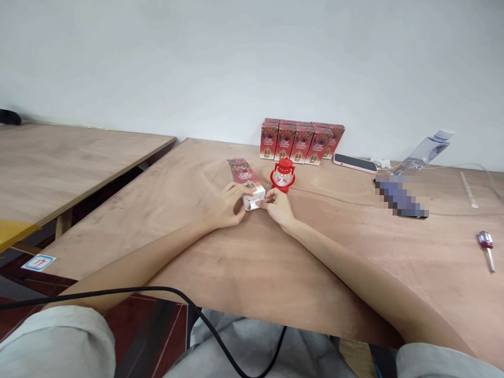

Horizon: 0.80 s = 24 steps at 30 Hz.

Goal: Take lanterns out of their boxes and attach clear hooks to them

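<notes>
At far left, a second wooden table (71, 166) stands beside the work table (249, 266), with a yellow sheet (6, 235) at its near corner. On the work table's left corner is a white sticker (39, 262) with a blue frame and one red mark, a number or character I cannot read for certain. A black cable (161, 289) loops in front of the person.

The left hand (226, 203) grips the near left end of a red box (244, 178), fingers bent over its top. The box lies flat on the table between the two hands, its white flapped end towards the person; its pale script is too small to read. The right hand (278, 205) pinches the white flap at the near right corner.

Behind, matching red boxes (293, 142) stand packed upright by the wall, each with similar pale lettering and a lantern picture. A red lantern (283, 175) stands just beyond the right hand. Further right come a phone (355, 163), a tilted clear bottle (427, 151), a pixelated dark object (400, 199), a whitish strip (469, 190) and a screwdriver (486, 241).
</notes>
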Tool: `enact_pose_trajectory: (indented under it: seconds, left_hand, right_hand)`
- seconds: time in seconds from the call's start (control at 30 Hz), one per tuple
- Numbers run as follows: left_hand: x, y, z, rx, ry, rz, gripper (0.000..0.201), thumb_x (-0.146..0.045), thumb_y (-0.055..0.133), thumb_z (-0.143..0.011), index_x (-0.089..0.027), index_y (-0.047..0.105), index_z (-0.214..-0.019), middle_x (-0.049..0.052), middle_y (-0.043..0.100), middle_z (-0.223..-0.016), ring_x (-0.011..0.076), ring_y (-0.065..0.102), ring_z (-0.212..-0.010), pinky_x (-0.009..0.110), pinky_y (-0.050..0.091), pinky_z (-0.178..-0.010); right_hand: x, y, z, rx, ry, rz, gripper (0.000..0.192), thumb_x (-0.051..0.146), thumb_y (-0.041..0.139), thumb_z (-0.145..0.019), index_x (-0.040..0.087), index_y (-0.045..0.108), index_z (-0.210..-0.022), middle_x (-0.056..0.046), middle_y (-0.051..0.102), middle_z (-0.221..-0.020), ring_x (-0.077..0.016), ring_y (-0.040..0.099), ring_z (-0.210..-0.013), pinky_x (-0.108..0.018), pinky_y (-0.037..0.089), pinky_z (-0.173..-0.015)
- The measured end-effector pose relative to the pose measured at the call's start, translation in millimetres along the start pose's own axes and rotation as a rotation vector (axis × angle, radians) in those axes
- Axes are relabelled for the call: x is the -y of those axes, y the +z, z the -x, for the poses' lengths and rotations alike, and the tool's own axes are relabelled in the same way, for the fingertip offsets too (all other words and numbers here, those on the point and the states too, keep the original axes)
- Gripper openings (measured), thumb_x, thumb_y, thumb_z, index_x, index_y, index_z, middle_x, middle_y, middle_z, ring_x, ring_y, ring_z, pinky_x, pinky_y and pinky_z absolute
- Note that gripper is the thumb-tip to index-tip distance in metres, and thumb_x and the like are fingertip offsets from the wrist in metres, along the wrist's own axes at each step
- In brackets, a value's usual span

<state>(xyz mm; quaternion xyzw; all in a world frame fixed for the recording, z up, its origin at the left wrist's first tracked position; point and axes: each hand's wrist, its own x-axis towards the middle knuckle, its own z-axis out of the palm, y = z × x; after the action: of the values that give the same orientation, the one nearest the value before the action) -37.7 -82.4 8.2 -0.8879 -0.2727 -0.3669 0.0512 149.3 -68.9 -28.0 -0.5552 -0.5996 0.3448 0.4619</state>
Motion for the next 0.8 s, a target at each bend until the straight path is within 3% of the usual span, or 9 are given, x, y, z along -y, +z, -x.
enact_pose_trajectory:
  seconds: [0.4, 0.6, 0.7, 0.8]
  left_hand:
    - [-3.3, 0.1, -1.1, 0.025, 0.0, -0.081, 0.034, -0.012, 0.051, -0.071, -0.018, 0.054, -0.104, 0.008, 0.063, -0.105, 0.0235, 0.055, -0.103, 0.039, 0.049, -0.087]
    - [-0.4, -8.8, -3.4, 0.076, 0.046, -0.155, 0.046, -0.013, 0.051, -0.076, -0.019, 0.047, -0.121, 0.009, 0.055, -0.125, 0.023, 0.053, -0.11, 0.037, 0.047, -0.088]
    - [-0.1, -10.5, -4.0, 0.111, 0.079, -0.188, 0.055, -0.016, 0.052, -0.077, -0.018, 0.04, -0.13, 0.013, 0.047, -0.135, 0.0244, 0.051, -0.116, 0.036, 0.046, -0.088]
    - [0.5, -7.7, -3.1, 0.16, 0.064, -0.281, 0.057, -0.02, 0.055, -0.076, -0.018, 0.041, -0.131, 0.013, 0.05, -0.133, 0.0254, 0.057, -0.105, 0.036, 0.045, -0.082]
  right_hand:
    - [8.6, -1.3, 9.6, -0.086, -0.06, -0.014, 0.029, 0.042, 0.066, -0.067, 0.023, 0.046, -0.075, 0.003, 0.063, -0.072, -0.0148, 0.059, -0.067, -0.03, 0.044, -0.07]
    - [12.7, -1.5, 10.9, -0.14, -0.142, -0.146, 0.021, 0.037, 0.059, -0.073, 0.022, 0.045, -0.076, 0.0, 0.059, -0.079, -0.0152, 0.057, -0.074, -0.029, 0.045, -0.071]
    - [15.4, -1.7, 13.1, -0.111, -0.198, -0.161, 0.017, 0.037, 0.055, -0.077, 0.023, 0.046, -0.08, -0.002, 0.059, -0.085, -0.0162, 0.056, -0.083, -0.03, 0.046, -0.076]
    - [16.9, -2.1, 15.5, -0.055, -0.245, -0.214, 0.017, 0.036, 0.054, -0.078, 0.023, 0.046, -0.085, -0.002, 0.057, -0.09, -0.0162, 0.055, -0.089, -0.031, 0.046, -0.082]
